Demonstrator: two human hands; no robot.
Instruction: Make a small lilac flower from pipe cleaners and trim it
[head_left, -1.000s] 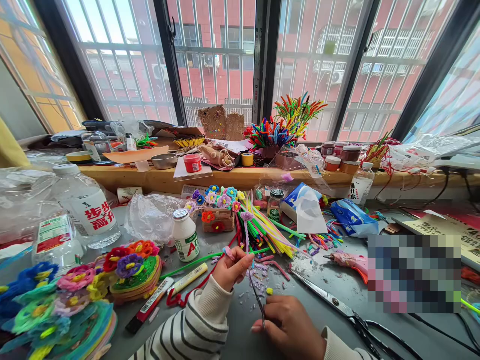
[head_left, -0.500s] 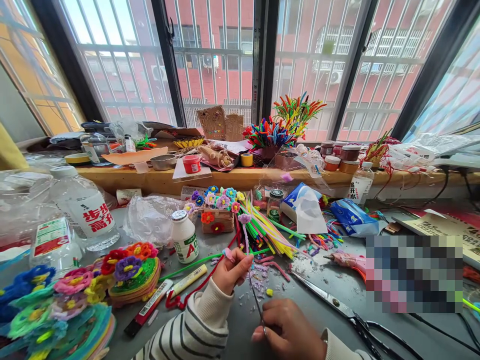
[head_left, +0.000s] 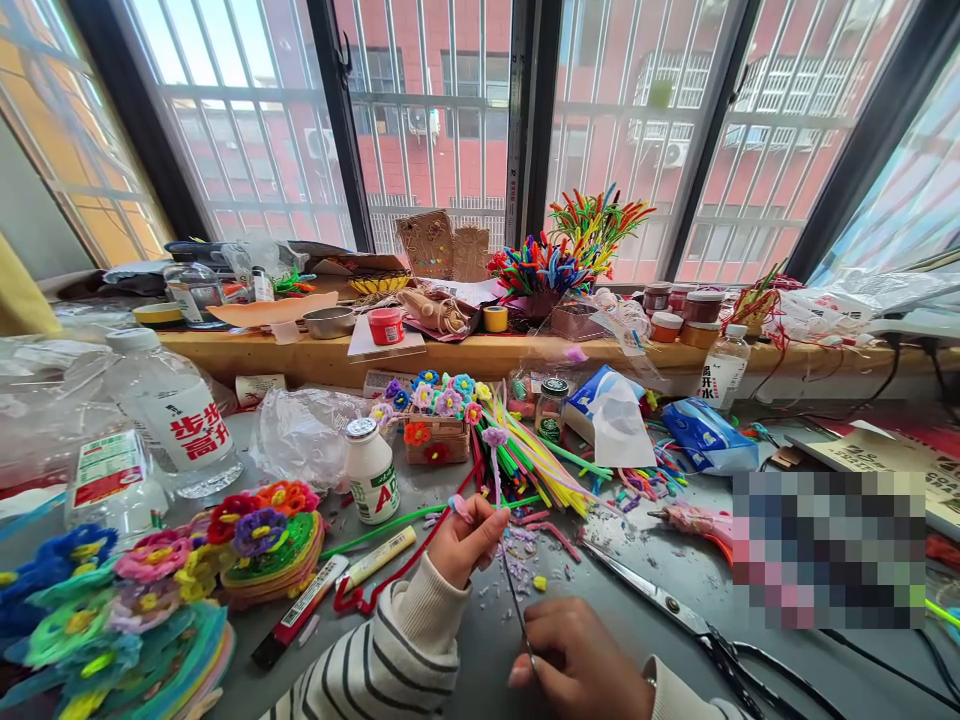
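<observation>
My left hand [head_left: 466, 540], in a striped sleeve, pinches a lilac pipe cleaner [head_left: 496, 475] between thumb and fingers. Its upper end stands up with a fuzzy lilac tuft [head_left: 494, 437] on top. From below those fingers a thin dark wire [head_left: 514, 597] slants down to my right hand [head_left: 577, 655], whose closed fingers grip its lower end. Whether wire and pipe cleaner are one piece is hidden by my left fingers. A small pink and blue bit [head_left: 460, 507] shows at my left index finger. Lilac fuzz scraps [head_left: 517, 560] lie on the grey table below.
Large black-handled scissors [head_left: 686, 620] lie open at right, near a pink glue gun [head_left: 697, 522]. Loose pipe cleaners [head_left: 540, 450] spread behind my hands, beside a basket [head_left: 437, 442] of fuzzy flowers. A white bottle [head_left: 371, 472] and more fuzzy flowers [head_left: 154, 555] stand left.
The view has shifted very slightly. Both hands keep nearly the same places and grips, with the lilac pipe cleaner and the wire held between them.
</observation>
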